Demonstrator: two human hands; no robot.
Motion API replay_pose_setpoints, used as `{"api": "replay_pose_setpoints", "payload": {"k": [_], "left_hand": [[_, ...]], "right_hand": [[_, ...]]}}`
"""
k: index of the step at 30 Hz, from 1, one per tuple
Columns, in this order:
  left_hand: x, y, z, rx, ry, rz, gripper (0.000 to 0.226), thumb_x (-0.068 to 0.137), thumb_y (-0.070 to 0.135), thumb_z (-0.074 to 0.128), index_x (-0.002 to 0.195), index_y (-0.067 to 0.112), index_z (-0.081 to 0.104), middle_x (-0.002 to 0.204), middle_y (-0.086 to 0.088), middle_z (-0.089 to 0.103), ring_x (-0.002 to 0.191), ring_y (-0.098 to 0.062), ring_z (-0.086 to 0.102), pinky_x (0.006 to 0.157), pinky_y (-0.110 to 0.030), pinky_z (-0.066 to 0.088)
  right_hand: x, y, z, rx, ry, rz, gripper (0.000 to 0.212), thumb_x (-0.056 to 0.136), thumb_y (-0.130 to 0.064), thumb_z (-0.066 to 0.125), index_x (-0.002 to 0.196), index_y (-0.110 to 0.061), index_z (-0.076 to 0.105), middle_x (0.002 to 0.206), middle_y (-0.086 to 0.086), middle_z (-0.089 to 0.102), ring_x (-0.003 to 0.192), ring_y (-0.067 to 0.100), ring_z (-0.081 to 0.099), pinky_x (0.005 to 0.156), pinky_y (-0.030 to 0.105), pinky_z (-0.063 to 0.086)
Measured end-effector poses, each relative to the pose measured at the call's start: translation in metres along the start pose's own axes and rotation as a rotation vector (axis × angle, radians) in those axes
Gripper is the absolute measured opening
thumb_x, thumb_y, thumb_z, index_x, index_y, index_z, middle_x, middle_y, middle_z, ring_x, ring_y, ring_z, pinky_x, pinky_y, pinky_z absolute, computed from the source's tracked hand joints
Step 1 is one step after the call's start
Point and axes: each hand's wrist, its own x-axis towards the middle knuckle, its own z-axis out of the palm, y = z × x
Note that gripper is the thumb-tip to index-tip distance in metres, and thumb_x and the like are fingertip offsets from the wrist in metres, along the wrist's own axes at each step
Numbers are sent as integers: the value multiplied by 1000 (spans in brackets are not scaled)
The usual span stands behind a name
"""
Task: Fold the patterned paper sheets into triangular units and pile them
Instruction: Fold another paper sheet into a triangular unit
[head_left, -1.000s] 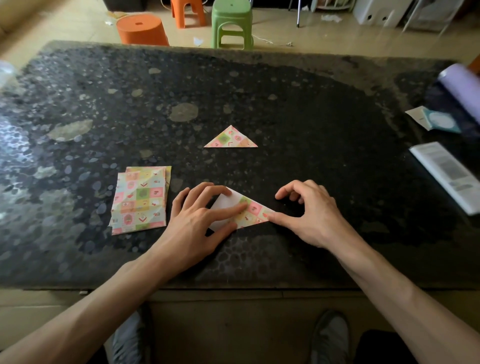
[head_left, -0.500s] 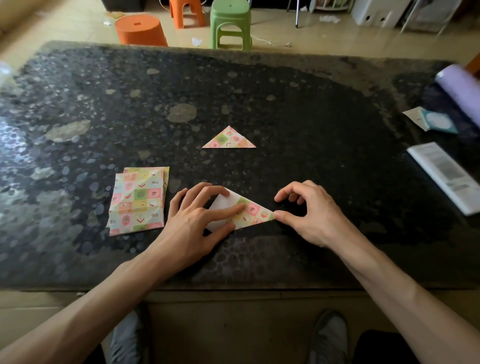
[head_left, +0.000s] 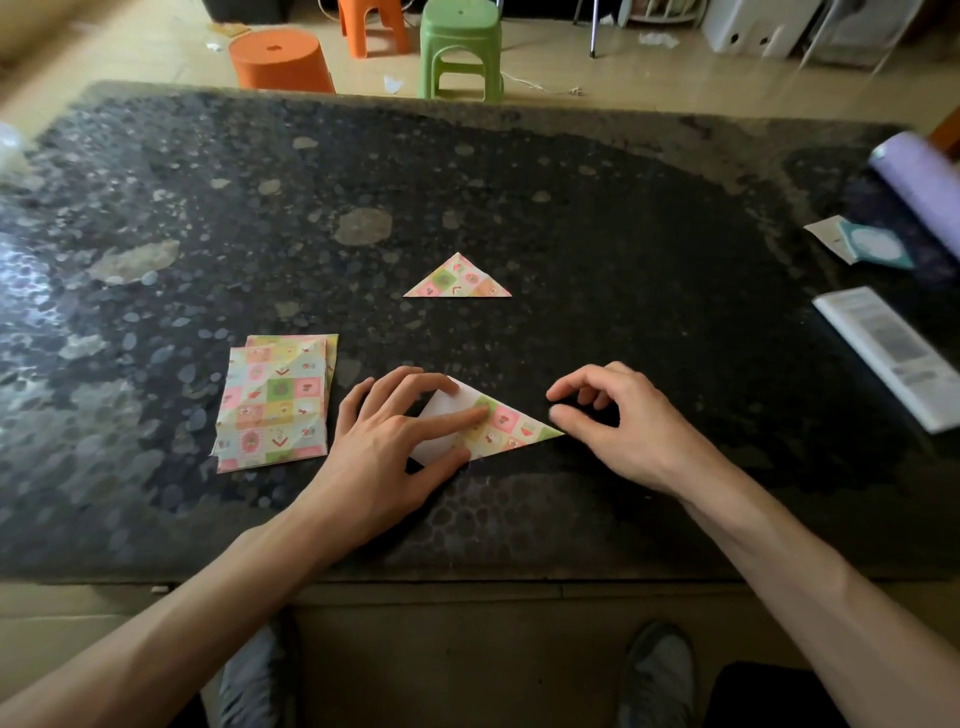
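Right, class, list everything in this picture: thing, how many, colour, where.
dark speckled stone table: one, black-grey, fills view
folded patterned paper triangle: one, pink and green, table centre
flat patterned paper sheets: at least two, stacked, pink-green-yellow, left of hands
half-folded patterned paper sheet: one, white underside showing, under hands
lilac roll: one, table's far right
white printed leaflet: one, right edge
teal packet: one, beside roll
orange plastic stools: two, floor beyond table
green plastic stool: one, beside them
grey shoes: two, bottom edge
left hand: one, pressing the half-folded sheet
right hand: one, thumb at that sheet's right corner
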Motion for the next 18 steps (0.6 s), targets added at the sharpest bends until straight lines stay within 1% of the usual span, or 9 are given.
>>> {"api": "replay_pose_setpoints", "payload": {"k": [2, 3, 5, 8, 11, 13, 15, 18], "left_hand": [[0, 1, 1, 1, 4, -4, 46, 94, 65, 41, 137, 58, 54, 145, 23, 41, 148, -6, 24, 123, -53, 19], [0, 1, 1, 2, 6, -4, 46, 93, 65, 42, 137, 58, 55, 145, 23, 41, 148, -7, 24, 122, -53, 19], [0, 1, 1, 0, 12, -7, 46, 93, 64, 42, 137, 58, 55, 145, 22, 42, 148, -8, 25, 122, -51, 18], [0, 2, 0, -4, 10, -12, 46, 93, 64, 42, 137, 57, 55, 146, 23, 41, 149, -7, 24, 123, -48, 16], [1, 0, -2, -15, -5, -4, 43, 95, 62, 51, 137, 55, 56, 146, 25, 40, 148, -5, 23, 124, -48, 16], [3, -4, -8, -29, -36, -6, 45, 94, 59, 58, 139, 54, 55, 147, 27, 39, 147, -4, 25, 124, -46, 17], [4, -8, -14, -51, -67, -6, 52, 90, 58, 61, 141, 52, 53, 147, 26, 40, 145, -4, 30, 123, -45, 20], [5, -12, -22, -81, -83, -17, 62, 87, 55, 68, 145, 48, 50, 148, 23, 42, 141, -5, 37, 120, -42, 27]], "right_hand": [[-4, -2, 9, -62, 34, 16, 40, 79, -70, 71, 108, -45, 59, 108, -17, 47, 110, 7, 44, 96, 31, 37], [-5, -3, 15, -107, 61, 22, 52, 74, -79, 68, 109, -44, 55, 110, -16, 44, 112, 7, 40, 96, 32, 32], [-7, -7, 25, -188, 114, 27, 65, 67, -88, 64, 112, -43, 48, 114, -14, 39, 116, 11, 38, 94, 33, 28], [-7, -9, 32, -250, 138, 40, 71, 65, -90, 63, 113, -43, 43, 115, -12, 34, 119, 14, 37, 94, 34, 29], [-5, -9, 25, -225, 97, 39, 65, 68, -86, 67, 113, -44, 45, 115, -13, 38, 115, 11, 37, 95, 33, 31], [-3, -8, 16, -176, 56, 34, 51, 74, -73, 74, 110, -45, 50, 111, -14, 43, 112, 9, 41, 95, 32, 34], [-2, -6, 7, -114, 31, 27, 39, 79, -57, 80, 107, -46, 55, 106, -16, 46, 111, 10, 47, 99, 36, 42], [-2, -8, 3, -98, 5, 28, 32, 84, -43, 82, 106, -46, 58, 107, -15, 46, 112, 11, 47, 104, 43, 46]]}}
